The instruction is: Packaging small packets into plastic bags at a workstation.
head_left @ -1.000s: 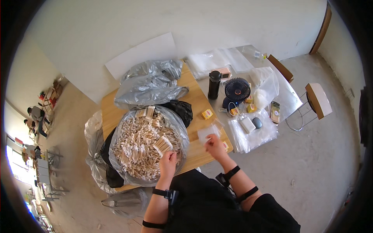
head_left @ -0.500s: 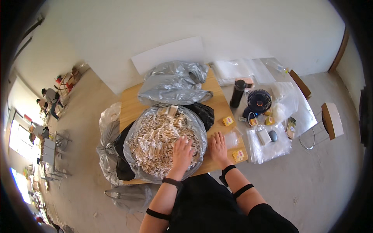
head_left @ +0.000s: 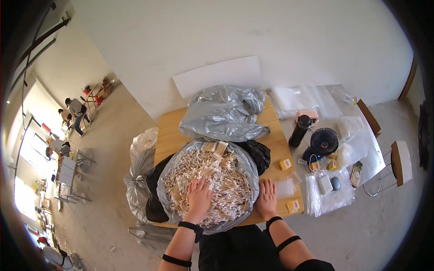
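On our wooden table (head_left: pixel 277 141), cotton swabs (head_left: pixel 226 180) are filling a grey bag (head_left: pixel 254 178). We are resting our left hand (head_left: pixel 199 198), loosely spread, upon them; our right hand (head_left: pixel 267 199) is lying flat alongside, perhaps touching the bag.

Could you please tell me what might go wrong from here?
Pressing by the left hand might push some heaped cotton swabs over the grey bag's rim. The right hand, flat on the wooden table, could shift the thin clear plastic beside it if it swept sideways.
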`<state>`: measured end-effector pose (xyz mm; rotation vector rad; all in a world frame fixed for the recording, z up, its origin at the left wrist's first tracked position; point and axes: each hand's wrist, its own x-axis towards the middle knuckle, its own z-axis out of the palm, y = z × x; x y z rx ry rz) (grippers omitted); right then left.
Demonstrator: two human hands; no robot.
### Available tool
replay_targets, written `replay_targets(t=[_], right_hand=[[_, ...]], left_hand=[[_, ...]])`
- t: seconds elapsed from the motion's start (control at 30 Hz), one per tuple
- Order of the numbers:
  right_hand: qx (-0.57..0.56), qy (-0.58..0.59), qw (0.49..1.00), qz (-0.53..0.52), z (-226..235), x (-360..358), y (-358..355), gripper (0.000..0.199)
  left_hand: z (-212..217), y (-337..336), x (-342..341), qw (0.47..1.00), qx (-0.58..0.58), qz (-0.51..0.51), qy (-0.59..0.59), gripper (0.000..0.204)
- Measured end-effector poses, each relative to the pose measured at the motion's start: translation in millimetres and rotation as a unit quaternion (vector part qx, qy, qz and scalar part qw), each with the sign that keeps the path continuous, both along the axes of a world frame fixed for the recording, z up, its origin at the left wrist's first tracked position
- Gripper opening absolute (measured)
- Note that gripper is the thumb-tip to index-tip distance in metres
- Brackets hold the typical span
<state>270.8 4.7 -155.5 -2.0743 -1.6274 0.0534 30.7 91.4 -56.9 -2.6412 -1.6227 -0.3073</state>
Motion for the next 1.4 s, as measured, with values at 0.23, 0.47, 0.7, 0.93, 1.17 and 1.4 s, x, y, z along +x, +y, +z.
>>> replay_targets(t=[0.23, 0.47, 0.7, 0.93, 1.17, 1.4], right_hand=[[0.027, 0.006, 1.000, 0.005, -0.5, 3.3, 2.9, 0.039], [0.026, 0.014, 1.000, -0.001, 2.1, 2.2, 6.5, 0.036], [0.000, 0.023, 1.000, 0.000, 5.4, 4.1, 4.5, 0.036], [0.001, 0.025, 1.000, 0.008, 7.9, 3.7, 4.5, 0.036], [0.009, 0.020, 1.000, -0.002, 2.5, 5.3, 0.9, 0.036], [0.041, 0.002, 0.999, -0.004, 0.1, -3.8, 2.4, 0.035]], left_hand=[[23.0, 76.5, 33.9, 0.990, 0.014, -0.052, -0.133, 0.027], [-7.4, 174.1, 72.1, 0.993, -0.117, 0.018, -0.014, 0.072], [-32.4, 197.5, 78.3, 0.967, -0.243, 0.072, 0.010, 0.083], [8.0, 161.2, 60.1, 0.959, -0.121, 0.127, -0.223, 0.051], [52.4, 73.6, 29.9, 0.906, -0.062, 0.139, -0.394, 0.042], [-3.0, -8.9, -6.4, 0.755, -0.164, 0.224, -0.594, 0.028]])
